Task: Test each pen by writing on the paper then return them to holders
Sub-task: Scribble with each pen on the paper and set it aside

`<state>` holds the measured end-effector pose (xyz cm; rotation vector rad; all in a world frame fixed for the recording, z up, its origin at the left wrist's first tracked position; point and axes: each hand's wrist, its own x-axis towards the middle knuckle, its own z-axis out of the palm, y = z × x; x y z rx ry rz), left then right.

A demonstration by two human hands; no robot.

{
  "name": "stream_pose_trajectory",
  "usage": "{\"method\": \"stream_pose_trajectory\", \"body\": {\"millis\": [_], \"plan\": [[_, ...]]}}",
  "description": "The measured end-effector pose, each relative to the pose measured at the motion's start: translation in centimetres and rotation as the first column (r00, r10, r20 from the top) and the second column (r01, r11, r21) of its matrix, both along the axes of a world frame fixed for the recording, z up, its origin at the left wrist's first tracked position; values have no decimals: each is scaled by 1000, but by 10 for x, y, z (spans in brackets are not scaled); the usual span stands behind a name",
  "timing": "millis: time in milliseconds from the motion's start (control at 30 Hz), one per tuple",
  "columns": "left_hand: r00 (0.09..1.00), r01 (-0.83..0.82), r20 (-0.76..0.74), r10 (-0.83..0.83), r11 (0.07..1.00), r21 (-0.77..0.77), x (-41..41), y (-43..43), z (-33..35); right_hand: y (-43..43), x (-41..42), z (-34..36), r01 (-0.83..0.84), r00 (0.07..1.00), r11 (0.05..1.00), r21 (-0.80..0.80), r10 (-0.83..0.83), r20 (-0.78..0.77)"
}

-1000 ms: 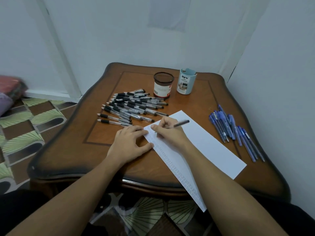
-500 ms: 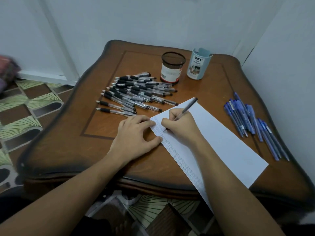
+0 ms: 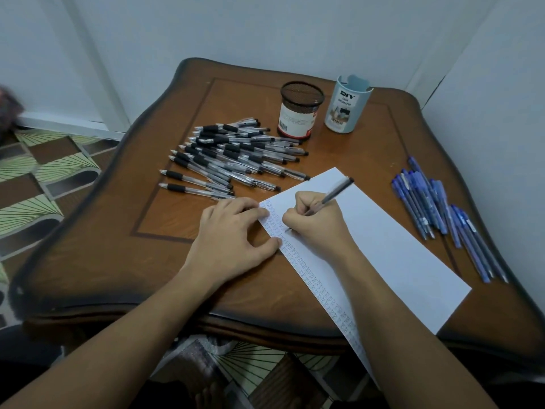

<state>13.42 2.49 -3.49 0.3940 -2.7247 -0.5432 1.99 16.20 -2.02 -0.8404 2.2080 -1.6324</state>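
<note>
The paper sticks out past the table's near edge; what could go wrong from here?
The paper overhangs the table, held at its edge by the left hand; it might slip or crease under the right hand writing with the pen. The loose black pens lie close beside the left hand, so a nudge could scatter them. The blue pens sit near the table's right edge and might roll off.

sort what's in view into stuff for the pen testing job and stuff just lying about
For the job:
pen, gripped by the right hand
paper, pressed flat by the left hand
pile of black pens
blue pens
mesh holder
pale blue holder

Just lying about:
patterned floor
dark blurred bundle at the left edge
</note>
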Motion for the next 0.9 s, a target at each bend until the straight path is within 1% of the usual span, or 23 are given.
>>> {"method": "stream_pose_trajectory", "body": {"millis": [267,500,633,900], "plan": [[1000,-2,7,2,1000,-2,-1,1,0,-1,1,-2,3,1000,1000,11,-3,-19],[1000,-1,23,1,1000,-2,0,1,0,-1,0,-1,9,1000,1000,22,-9,5],[1000,3,22,-3,1000,-4,0,2,1,-1,-2,-2,27,999,1000,1,-27,19],[999,4,36,-4,1000,-5,1,2,2,-1,-1,-2,27,1000,999,25,-27,-12]]}}
